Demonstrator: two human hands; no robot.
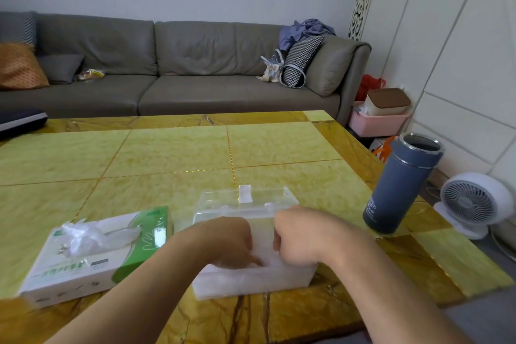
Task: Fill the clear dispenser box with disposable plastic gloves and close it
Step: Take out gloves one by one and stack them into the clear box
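Two hands worked inside one clear dispenser box (252,282) near the front edge of the yellow tiled table (167,153), its lid (245,200) tipped open at the back. Leftmost lay the green-and-white glove carton (95,257), a crumpled glove (83,237) poking from its slot, just beside the box; next, the left hand (229,243) and right hand (293,234) pressed down, fingers curled, on the whitish gloves (262,237) in the box, though any pinch was hidden. Farther right stood a blue flask (402,184), uncapped.
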